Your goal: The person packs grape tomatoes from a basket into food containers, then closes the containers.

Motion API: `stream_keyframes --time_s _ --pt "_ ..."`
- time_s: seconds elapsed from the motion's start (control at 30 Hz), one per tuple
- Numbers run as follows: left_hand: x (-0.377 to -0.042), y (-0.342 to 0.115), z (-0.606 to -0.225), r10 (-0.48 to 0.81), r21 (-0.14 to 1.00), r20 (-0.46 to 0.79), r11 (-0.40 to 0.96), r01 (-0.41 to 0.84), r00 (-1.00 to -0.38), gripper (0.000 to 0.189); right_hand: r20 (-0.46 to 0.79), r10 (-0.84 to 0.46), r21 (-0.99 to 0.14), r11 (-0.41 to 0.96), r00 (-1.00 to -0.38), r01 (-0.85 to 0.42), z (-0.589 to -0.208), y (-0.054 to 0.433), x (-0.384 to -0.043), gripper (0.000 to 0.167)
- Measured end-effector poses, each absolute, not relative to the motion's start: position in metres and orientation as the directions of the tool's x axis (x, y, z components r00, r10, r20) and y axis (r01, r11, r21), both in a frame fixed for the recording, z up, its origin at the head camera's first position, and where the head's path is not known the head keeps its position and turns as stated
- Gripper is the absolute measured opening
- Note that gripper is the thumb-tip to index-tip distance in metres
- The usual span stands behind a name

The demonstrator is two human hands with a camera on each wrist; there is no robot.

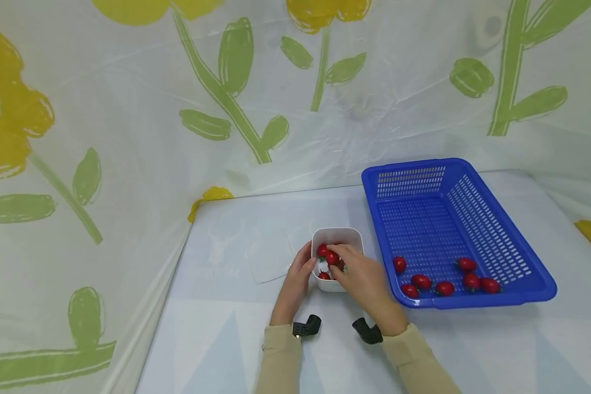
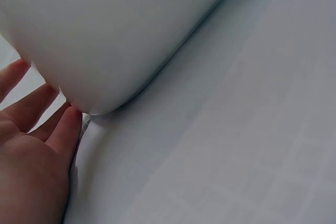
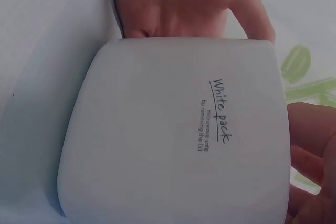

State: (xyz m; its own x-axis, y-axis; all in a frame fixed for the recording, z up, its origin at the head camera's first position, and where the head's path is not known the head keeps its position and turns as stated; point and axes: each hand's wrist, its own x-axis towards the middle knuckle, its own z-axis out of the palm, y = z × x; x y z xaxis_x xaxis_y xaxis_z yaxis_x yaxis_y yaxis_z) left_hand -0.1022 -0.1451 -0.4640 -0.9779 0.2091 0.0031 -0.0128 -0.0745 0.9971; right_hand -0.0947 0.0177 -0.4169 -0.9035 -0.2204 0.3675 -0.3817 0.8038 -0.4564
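Observation:
A small white square container (image 1: 329, 286) stands on the table with several red cherry tomatoes (image 1: 322, 251) inside. My left hand (image 1: 294, 282) rests against its left side; in the left wrist view the fairly straight fingers (image 2: 31, 103) touch the outer wall. Over the container's opening, my right hand (image 1: 366, 278) pinches a cherry tomato (image 1: 332, 258) between thumb and fingers. The right wrist view shows the container's printed front wall (image 3: 157, 129), with the right hand's fingers (image 3: 310, 129) at the rim; the wall hides its tomato there.
A blue slotted basket (image 1: 473, 300) stands on the right, with several cherry tomatoes (image 1: 445, 288) along its near end. Left of the container lies a clear flat lid (image 1: 271, 260). A flower-printed curtain (image 1: 143, 126) hangs behind the white table (image 1: 221, 312).

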Motion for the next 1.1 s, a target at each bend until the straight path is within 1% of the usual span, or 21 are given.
stream_keyframes --time_s 0.07,0.3,0.4,0.53,0.73,0.9,1.1 --pt "-0.102 -0.145 -0.464 0.209 0.997 0.002 -0.07 -0.013 -0.978 0.045 0.36 -0.226 -0.458 0.802 -0.905 -0.383 -0.417 0.018 -0.093 0.045" --pt "-0.106 -0.147 -0.476 0.205 0.994 0.007 -0.108 -0.016 -0.979 0.043 0.342 -0.246 -0.555 0.726 -0.907 -0.406 -0.418 0.02 -0.089 0.038" --pt "-0.109 -0.148 -0.483 0.196 0.994 0.012 -0.113 -0.01 -0.981 0.043 0.318 -0.245 -0.611 0.685 -0.916 -0.395 -0.417 0.021 -0.088 0.036" --pt "-0.111 -0.148 -0.487 0.196 0.994 0.033 -0.111 0.012 -0.98 0.044 0.266 -0.245 -0.692 0.625 -0.932 -0.361 -0.412 0.023 -0.088 0.034" --pt "-0.111 -0.147 -0.486 0.196 0.993 0.035 -0.115 0.012 -0.98 0.046 0.164 -0.282 -0.771 0.561 -0.945 -0.301 -0.403 0.028 -0.088 0.031" --pt "-0.111 -0.146 -0.487 0.192 0.994 0.006 -0.105 -0.014 -0.981 0.047 0.136 -0.319 -0.825 0.488 -0.938 -0.286 -0.397 0.036 -0.083 0.029" --pt "-0.109 -0.146 -0.482 0.194 0.995 -0.026 -0.088 -0.043 -0.981 0.045 0.113 -0.405 -0.863 0.413 -0.907 -0.292 -0.384 0.044 -0.079 0.029"
